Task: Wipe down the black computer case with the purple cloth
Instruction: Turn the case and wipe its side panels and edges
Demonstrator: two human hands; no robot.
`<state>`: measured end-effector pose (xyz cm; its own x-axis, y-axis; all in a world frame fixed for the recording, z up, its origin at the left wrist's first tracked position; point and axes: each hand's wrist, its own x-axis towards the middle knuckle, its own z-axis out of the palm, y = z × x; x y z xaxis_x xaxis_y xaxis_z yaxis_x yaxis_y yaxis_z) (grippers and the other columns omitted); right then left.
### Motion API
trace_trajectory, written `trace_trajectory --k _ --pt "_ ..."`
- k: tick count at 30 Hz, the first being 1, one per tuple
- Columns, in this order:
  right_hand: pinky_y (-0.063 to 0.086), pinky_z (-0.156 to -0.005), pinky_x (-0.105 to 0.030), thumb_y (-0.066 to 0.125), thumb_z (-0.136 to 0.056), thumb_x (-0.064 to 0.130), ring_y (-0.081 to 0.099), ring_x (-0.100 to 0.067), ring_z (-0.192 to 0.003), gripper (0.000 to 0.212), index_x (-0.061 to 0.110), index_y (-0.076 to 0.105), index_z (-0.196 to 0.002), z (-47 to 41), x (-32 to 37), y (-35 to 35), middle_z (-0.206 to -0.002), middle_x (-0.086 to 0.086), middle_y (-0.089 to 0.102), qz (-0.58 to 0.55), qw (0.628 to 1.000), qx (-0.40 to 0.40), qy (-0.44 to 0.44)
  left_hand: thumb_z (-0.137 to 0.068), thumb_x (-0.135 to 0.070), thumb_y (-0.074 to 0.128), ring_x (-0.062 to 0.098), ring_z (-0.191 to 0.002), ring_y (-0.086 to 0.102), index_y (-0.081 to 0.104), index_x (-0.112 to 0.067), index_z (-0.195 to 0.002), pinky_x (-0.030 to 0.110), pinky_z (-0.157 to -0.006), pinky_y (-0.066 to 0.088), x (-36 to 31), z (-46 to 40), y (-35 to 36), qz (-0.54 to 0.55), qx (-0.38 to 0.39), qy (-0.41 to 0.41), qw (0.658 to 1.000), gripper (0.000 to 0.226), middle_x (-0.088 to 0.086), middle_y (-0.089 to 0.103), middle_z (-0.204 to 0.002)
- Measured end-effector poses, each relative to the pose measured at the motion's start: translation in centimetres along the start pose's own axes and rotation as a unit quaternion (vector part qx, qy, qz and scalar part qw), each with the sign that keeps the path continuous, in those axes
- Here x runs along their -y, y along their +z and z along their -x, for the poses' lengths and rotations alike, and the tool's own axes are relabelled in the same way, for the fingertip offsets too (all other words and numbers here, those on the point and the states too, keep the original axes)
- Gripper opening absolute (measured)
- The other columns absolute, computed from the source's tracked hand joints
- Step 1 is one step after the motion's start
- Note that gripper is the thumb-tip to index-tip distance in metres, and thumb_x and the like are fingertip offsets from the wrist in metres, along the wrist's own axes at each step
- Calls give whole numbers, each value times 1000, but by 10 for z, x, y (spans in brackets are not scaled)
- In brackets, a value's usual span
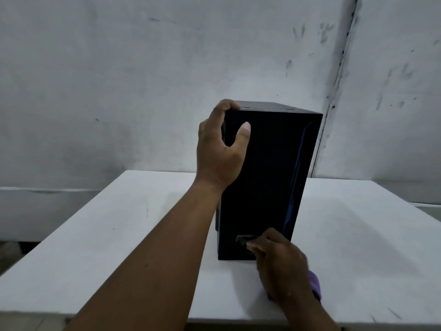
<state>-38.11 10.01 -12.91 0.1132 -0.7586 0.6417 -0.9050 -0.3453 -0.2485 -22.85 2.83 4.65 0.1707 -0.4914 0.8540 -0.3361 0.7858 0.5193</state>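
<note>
A tall black computer case point(269, 177) stands upright on the white table point(124, 247), its glossy front panel facing me with a thin blue line down its right side. My left hand point(220, 149) grips the case's top left corner, fingers over the top edge and thumb on the front. My right hand point(279, 261) is low at the bottom of the front panel, fingertips touching it. The purple cloth point(315, 284) is bunched under this hand's palm, and only a small part shows at the right of the wrist.
The white table runs to a near edge at the bottom of the view and a left edge dropping to the floor. A stained grey-white wall point(143, 80) stands close behind the case, with a dark vertical seam point(338, 68) at the right.
</note>
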Motion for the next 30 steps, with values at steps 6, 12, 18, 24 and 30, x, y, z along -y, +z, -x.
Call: trace_trajectory --k 6,12,18,24,30 --pt "38 -55 -20 87 -80 12 57 -13 -62 17 27 81 -84 2 -18 -16 -83 12 61 -51 985 -129 100 -95 -29 62 16 -121 56 57 -28 -125 27 -95 48 1 -1 -5 -4 17 4 1000 30 -19 62 -125" --pt "46 -59 -22 85 -80 6 60 -14 -63 14 19 81 -83 2 -5 -3 -81 6 62 -96 976 -155 117 -94 -32 61 19 -121 56 56 -28 -125 39 -98 53 2 1 3 -2 -15 9 1000 31 -20 61 -125" --pt "51 -67 -17 75 -92 24 61 -4 -76 12 35 81 -95 1 18 6 -93 18 64 -15 996 51 69 -94 -33 61 18 -121 55 55 -31 -125 32 -97 51 3 0 1 -2 -17 6 1000 32 -22 61 -123" --pt "43 -78 -28 64 -94 31 64 -11 -105 20 45 78 -92 -2 -6 -29 -105 20 66 1 968 93 232 -95 -29 63 14 -120 54 56 -27 -127 20 -93 45 1 0 -3 -7 13 6 1000 32 -20 61 -124" --pt "46 -76 -30 60 -95 29 66 -19 -97 20 36 78 -92 4 -8 -24 -100 12 67 13 959 71 275 -95 -29 63 16 -122 55 56 -30 -126 30 -98 50 1 1 0 1 2 3 1000 33 -21 60 -126"
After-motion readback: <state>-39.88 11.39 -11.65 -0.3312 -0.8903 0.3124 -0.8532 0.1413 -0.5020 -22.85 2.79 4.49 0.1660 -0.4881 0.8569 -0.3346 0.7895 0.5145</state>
